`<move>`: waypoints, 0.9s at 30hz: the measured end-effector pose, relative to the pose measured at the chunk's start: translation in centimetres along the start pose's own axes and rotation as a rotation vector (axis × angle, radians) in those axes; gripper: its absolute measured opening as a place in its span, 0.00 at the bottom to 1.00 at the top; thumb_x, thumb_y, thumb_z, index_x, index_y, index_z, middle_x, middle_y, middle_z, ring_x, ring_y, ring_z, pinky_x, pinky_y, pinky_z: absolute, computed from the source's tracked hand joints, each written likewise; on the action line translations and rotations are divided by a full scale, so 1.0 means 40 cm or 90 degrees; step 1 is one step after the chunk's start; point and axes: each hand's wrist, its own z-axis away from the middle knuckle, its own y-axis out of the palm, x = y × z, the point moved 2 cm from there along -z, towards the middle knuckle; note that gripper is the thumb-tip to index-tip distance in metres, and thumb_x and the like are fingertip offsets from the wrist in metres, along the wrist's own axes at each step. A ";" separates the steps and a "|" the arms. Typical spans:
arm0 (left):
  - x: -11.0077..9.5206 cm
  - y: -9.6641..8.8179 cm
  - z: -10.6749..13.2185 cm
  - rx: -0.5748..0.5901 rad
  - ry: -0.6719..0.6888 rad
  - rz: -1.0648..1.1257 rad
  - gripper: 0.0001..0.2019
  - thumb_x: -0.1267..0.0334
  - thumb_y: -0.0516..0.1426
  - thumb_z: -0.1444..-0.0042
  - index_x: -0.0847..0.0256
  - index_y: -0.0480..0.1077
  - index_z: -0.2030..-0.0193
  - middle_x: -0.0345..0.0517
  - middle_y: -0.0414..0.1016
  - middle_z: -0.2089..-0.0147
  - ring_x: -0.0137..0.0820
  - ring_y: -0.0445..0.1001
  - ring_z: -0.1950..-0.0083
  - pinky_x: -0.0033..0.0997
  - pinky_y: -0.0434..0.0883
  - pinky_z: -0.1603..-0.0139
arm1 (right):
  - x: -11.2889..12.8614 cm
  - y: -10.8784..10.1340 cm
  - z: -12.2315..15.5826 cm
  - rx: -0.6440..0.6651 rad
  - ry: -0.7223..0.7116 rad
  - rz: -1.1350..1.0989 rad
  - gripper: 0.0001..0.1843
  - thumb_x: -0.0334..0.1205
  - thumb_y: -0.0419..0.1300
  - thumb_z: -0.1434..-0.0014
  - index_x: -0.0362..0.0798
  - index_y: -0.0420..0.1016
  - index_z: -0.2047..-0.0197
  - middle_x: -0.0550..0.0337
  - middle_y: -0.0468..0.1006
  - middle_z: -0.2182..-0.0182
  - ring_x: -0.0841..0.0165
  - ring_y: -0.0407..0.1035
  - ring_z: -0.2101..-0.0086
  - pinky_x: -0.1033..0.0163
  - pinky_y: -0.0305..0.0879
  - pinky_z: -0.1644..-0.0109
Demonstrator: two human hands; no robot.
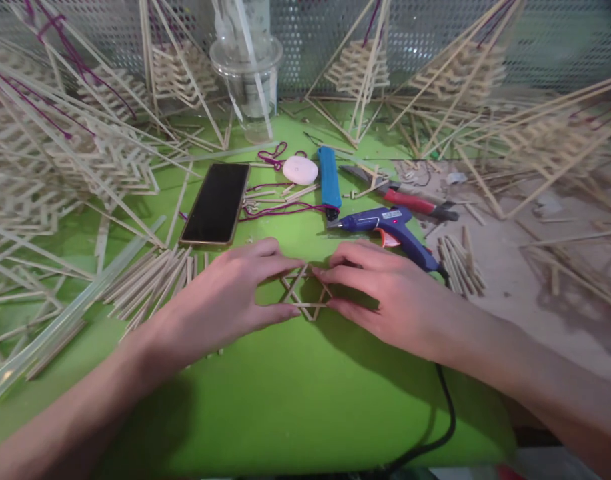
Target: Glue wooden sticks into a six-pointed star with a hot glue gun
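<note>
A small frame of thin wooden sticks (305, 293), crossed into a star-like shape, lies flat on the green mat (295, 400). My left hand (235, 300) pinches its left side between thumb and fingers. My right hand (380, 290) pinches its right side the same way. Both hands rest low on the mat, fingertips almost meeting over the frame. Just behind my right hand lies a blue glue gun (390, 230), its nozzle pointing left and its black cord (448, 413) running under my right forearm.
A loose heap of sticks (150, 283) lies left of my hands, another bundle (460, 263) at right. Behind are a black phone (218, 203), a white oval object (300, 170), a blue lighter (329, 180), red-handled pliers (410, 200), purple thread (275, 207), a clear cup (248, 80), and several stick pyramids (358, 67).
</note>
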 end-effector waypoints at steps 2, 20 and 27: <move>0.000 -0.001 0.002 -0.005 0.003 -0.012 0.28 0.51 0.67 0.34 0.57 0.73 0.30 0.47 0.78 0.45 0.40 0.79 0.48 0.36 0.75 0.48 | 0.000 0.001 0.001 -0.007 0.000 -0.002 0.16 0.35 0.62 0.29 0.46 0.81 0.40 0.49 0.78 0.51 0.54 0.75 0.52 0.46 0.73 0.47; 0.023 -0.002 0.005 0.034 0.061 0.009 0.19 0.55 0.63 0.29 0.52 0.77 0.34 0.46 0.76 0.42 0.39 0.79 0.46 0.38 0.76 0.45 | -0.009 -0.002 0.001 -0.032 0.001 -0.047 0.14 0.33 0.65 0.30 0.47 0.83 0.43 0.52 0.78 0.53 0.58 0.76 0.56 0.51 0.73 0.53; 0.024 -0.002 -0.001 0.052 0.057 0.017 0.15 0.57 0.63 0.30 0.52 0.81 0.39 0.47 0.77 0.44 0.41 0.78 0.48 0.41 0.76 0.50 | -0.010 0.003 -0.004 -0.022 -0.007 -0.011 0.11 0.36 0.64 0.29 0.50 0.85 0.47 0.52 0.79 0.52 0.56 0.77 0.54 0.50 0.74 0.51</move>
